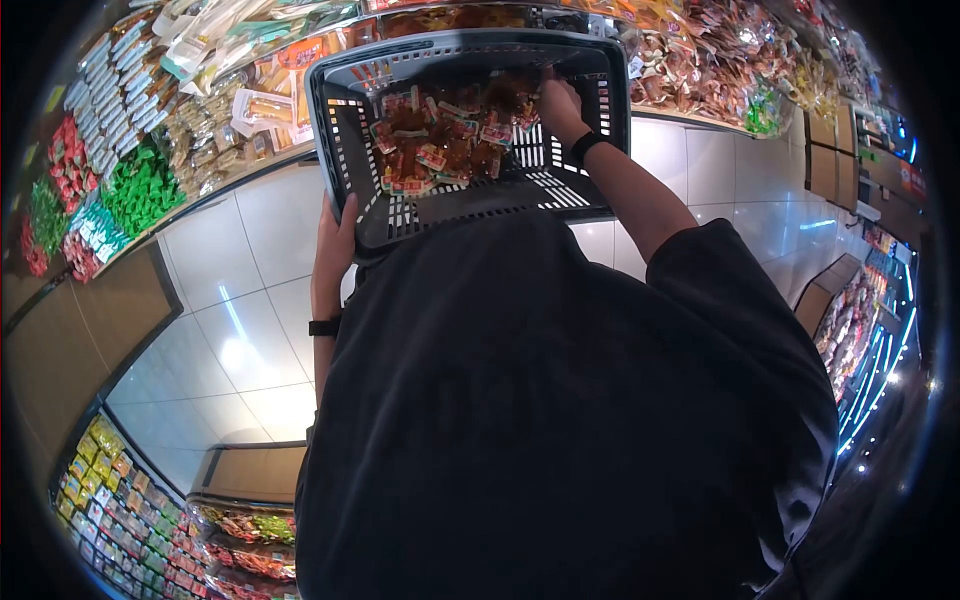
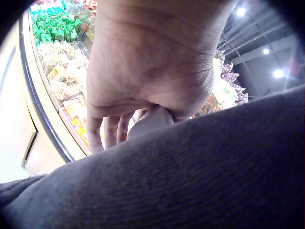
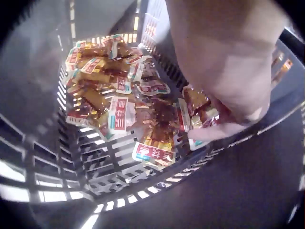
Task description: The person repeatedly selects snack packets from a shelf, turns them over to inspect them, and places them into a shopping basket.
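A dark grey plastic shopping basket (image 1: 470,40) with slotted walls is in front of my body in the head view. At its left side, my left hand (image 1: 335,240) grips the rim, with the grey edge (image 2: 155,121) between thumb and fingers in the left wrist view. Small clear packets of brown snack food (image 3: 121,114) with red and white labels lie scattered on the basket floor. Inside the basket, by the right wall, my right hand (image 3: 233,86) holds a snack packet (image 3: 198,102) in curled fingers. Part of that packet is hidden under the palm.
Display bins of wrapped snacks (image 1: 690,70) run beyond the basket. Green-wrapped sweets (image 1: 145,190) sit in the bin at left. Pale tiled floor (image 1: 240,240) shows beside me, and a shelf of packaged goods (image 1: 130,510) stands at lower left.
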The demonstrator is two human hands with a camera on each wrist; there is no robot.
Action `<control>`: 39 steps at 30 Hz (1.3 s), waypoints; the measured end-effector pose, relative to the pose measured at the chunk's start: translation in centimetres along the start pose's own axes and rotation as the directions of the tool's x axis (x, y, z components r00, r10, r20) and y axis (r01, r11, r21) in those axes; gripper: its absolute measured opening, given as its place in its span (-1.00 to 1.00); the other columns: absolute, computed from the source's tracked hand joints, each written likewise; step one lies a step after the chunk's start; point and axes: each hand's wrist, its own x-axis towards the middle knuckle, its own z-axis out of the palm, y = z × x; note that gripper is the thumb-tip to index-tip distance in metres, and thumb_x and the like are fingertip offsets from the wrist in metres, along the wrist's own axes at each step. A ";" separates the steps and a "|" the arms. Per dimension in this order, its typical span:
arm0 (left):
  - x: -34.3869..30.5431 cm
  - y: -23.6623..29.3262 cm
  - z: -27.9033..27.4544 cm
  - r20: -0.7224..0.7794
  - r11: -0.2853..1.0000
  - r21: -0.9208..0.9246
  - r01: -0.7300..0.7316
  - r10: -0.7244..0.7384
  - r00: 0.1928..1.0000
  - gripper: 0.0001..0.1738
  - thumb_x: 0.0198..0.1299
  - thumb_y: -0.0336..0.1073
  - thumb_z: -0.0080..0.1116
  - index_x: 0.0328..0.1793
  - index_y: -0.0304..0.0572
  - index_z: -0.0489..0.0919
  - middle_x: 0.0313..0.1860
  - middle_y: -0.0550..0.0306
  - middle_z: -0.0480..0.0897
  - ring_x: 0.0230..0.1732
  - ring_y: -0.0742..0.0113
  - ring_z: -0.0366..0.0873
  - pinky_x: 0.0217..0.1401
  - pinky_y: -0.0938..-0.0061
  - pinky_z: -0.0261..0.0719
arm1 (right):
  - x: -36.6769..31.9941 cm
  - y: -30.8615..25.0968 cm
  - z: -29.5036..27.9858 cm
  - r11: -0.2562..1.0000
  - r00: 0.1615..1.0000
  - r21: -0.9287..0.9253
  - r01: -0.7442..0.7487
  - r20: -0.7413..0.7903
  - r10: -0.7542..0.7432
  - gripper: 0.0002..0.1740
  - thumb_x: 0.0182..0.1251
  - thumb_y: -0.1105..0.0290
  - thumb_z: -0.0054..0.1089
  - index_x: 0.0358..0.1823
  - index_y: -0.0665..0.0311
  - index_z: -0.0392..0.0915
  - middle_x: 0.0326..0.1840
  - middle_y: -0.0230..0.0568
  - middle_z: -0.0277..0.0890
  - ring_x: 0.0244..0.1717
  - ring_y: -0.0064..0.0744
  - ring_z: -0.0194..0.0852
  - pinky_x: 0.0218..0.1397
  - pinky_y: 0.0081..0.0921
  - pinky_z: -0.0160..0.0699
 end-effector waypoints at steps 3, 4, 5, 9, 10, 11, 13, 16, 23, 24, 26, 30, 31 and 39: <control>0.0 -0.1 0.1 -0.002 0.999 -0.035 0.012 -0.012 1.000 -0.49 0.54 -0.11 0.00 0.43 -0.31 0.37 0.13 -0.10 0.64 0.15 0.18 0.56 0.25 0.33 0.48 | -1.7 -1.6 -0.2 0.916 0.869 -0.350 0.195 -0.371 -0.326 -0.62 0.22 0.46 0.20 0.10 0.30 0.53 0.05 0.14 0.58 0.08 0.11 0.60 0.08 -0.11 0.64; 0.0 0.0 0.1 0.002 0.999 -0.044 0.012 -0.012 1.000 -0.50 0.54 -0.12 0.00 0.43 -0.31 0.38 0.13 -0.09 0.63 0.14 0.20 0.56 0.24 0.33 0.48 | -1.7 -2.1 0.4 0.916 0.868 -0.348 0.201 -0.369 -0.331 -0.62 0.22 0.46 0.20 0.10 0.30 0.53 0.05 0.14 0.58 0.08 0.11 0.60 0.08 -0.11 0.64; 0.0 0.0 0.0 0.005 0.999 -0.051 0.013 -0.013 1.000 -0.51 0.54 -0.13 0.01 0.42 -0.31 0.38 0.13 -0.08 0.63 0.13 0.22 0.55 0.22 0.34 0.49 | -1.9 -2.8 1.6 0.897 0.902 -0.249 0.366 -0.140 -0.408 -0.58 0.20 0.45 0.22 0.13 0.24 0.53 0.11 0.08 0.53 0.14 0.05 0.55 0.11 -0.14 0.62; 0.1 -0.1 0.0 0.012 0.998 -0.066 0.021 -0.020 1.000 -0.52 0.54 -0.17 0.00 0.43 -0.31 0.37 0.17 -0.07 0.61 0.15 0.25 0.52 0.25 0.35 0.47 | -4.6 -6.0 6.0 0.569 0.553 0.008 0.822 0.221 -0.803 -0.46 0.27 0.35 0.22 0.32 0.07 0.48 0.41 -0.03 0.32 0.38 0.00 0.36 0.32 -0.12 0.45; 0.2 -0.2 0.1 0.005 0.998 -0.065 0.020 -0.020 1.000 -0.52 0.54 -0.17 0.00 0.43 -0.31 0.37 0.17 -0.07 0.61 0.15 0.25 0.52 0.25 0.35 0.47 | -5.2 -5.9 8.0 0.449 0.445 -0.020 0.893 0.177 -0.878 -0.47 0.27 0.30 0.22 0.32 0.01 0.50 0.35 -0.15 0.38 0.39 -0.10 0.33 0.34 -0.15 0.41; 0.3 -0.5 0.1 0.007 0.998 -0.066 0.013 -0.012 1.000 -0.53 0.55 -0.18 0.00 0.44 -0.31 0.37 0.17 -0.07 0.61 0.15 0.25 0.52 0.26 0.35 0.47 | -5.4 -6.0 9.0 0.321 0.325 -0.053 0.946 0.135 -0.936 -0.48 0.28 0.24 0.22 0.31 -0.05 0.52 0.29 -0.26 0.44 0.40 -0.20 0.31 0.36 -0.17 0.37; 0.1 -0.4 -0.1 0.005 0.998 -0.064 0.014 -0.013 1.000 -0.53 0.55 -0.18 -0.01 0.44 -0.31 0.37 0.17 -0.07 0.61 0.15 0.24 0.52 0.27 0.36 0.46 | -5.8 -5.7 8.7 0.342 0.361 -0.122 0.932 0.213 -0.908 -0.46 0.28 0.17 0.22 0.33 -0.11 0.51 0.32 -0.30 0.43 0.43 -0.22 0.27 0.39 -0.16 0.30; -0.1 -0.2 0.0 -0.002 0.998 -0.046 -0.030 0.030 1.000 -0.53 0.55 -0.19 -0.02 0.45 -0.31 0.36 0.17 -0.07 0.61 0.15 0.24 0.51 0.28 0.37 0.45 | -5.5 -4.9 7.5 0.318 0.419 -0.295 0.901 0.403 -0.813 -0.40 0.27 0.02 0.23 0.38 -0.16 0.51 0.39 -0.29 0.40 0.48 -0.22 0.23 0.42 -0.08 0.21; 0.0 0.5 0.0 0.025 0.997 -0.060 0.047 -0.045 0.999 -0.51 0.55 -0.18 0.00 0.44 -0.34 0.36 0.17 -0.07 0.61 0.17 0.25 0.50 0.31 0.38 0.42 | -5.2 -6.7 4.5 0.446 0.523 -0.275 0.852 0.488 -0.699 -0.51 0.22 0.21 0.32 0.23 -0.04 0.61 0.39 -0.20 0.40 0.46 -0.17 0.24 0.39 -0.26 0.30; 0.0 0.6 0.0 0.011 0.998 -0.067 -0.002 0.003 1.000 -0.51 0.55 -0.18 0.00 0.45 -0.34 0.35 0.17 -0.06 0.61 0.16 0.26 0.50 0.30 0.39 0.42 | -5.2 -6.7 5.2 0.421 0.443 -0.176 0.890 0.106 -0.890 -0.55 0.22 0.26 0.31 0.18 -0.03 0.64 0.38 -0.19 0.41 0.44 -0.16 0.26 0.38 -0.28 0.32; -0.1 0.8 0.0 -0.001 0.999 -0.053 -0.011 0.011 1.000 -0.51 0.54 -0.18 0.00 0.45 -0.34 0.35 0.16 -0.06 0.61 0.16 0.26 0.50 0.30 0.39 0.42 | -5.2 -6.4 6.2 0.362 0.388 -0.194 0.912 0.119 -0.914 -0.57 0.24 0.26 0.27 0.17 -0.01 0.65 0.35 -0.19 0.43 0.43 -0.15 0.27 0.39 -0.20 0.31; 0.1 0.6 0.2 -0.020 0.997 -0.068 -0.047 0.045 0.999 -0.51 0.54 -0.17 0.01 0.44 -0.34 0.36 0.15 -0.06 0.61 0.16 0.27 0.50 0.28 0.40 0.43 | -4.9 -3.1 6.5 0.463 0.502 -0.194 0.865 0.334 -0.797 -0.63 0.20 0.19 0.28 0.05 0.02 0.72 0.35 -0.16 0.43 0.42 -0.14 0.27 0.40 -0.13 0.26; 0.0 0.7 0.2 -0.023 0.997 -0.069 -0.045 0.043 0.999 -0.51 0.54 -0.17 0.01 0.44 -0.34 0.36 0.15 -0.06 0.61 0.16 0.27 0.50 0.28 0.40 0.43 | -5.0 -2.8 6.0 0.558 0.579 -0.174 0.811 0.377 -0.723 -0.64 0.18 0.17 0.29 0.00 0.05 0.74 0.34 -0.14 0.44 0.42 -0.15 0.28 0.40 -0.11 0.25; 0.1 0.3 0.0 0.027 0.997 -0.065 0.037 -0.036 0.999 -0.52 0.55 -0.17 -0.01 0.43 -0.34 0.35 0.15 -0.07 0.62 0.12 0.26 0.52 0.26 0.38 0.46 | -4.5 -6.3 8.0 0.650 0.597 0.075 0.756 0.327 -0.732 -0.63 0.09 0.44 0.31 -0.03 0.33 0.57 0.06 -0.02 0.52 0.23 -0.02 0.45 0.22 -0.12 0.52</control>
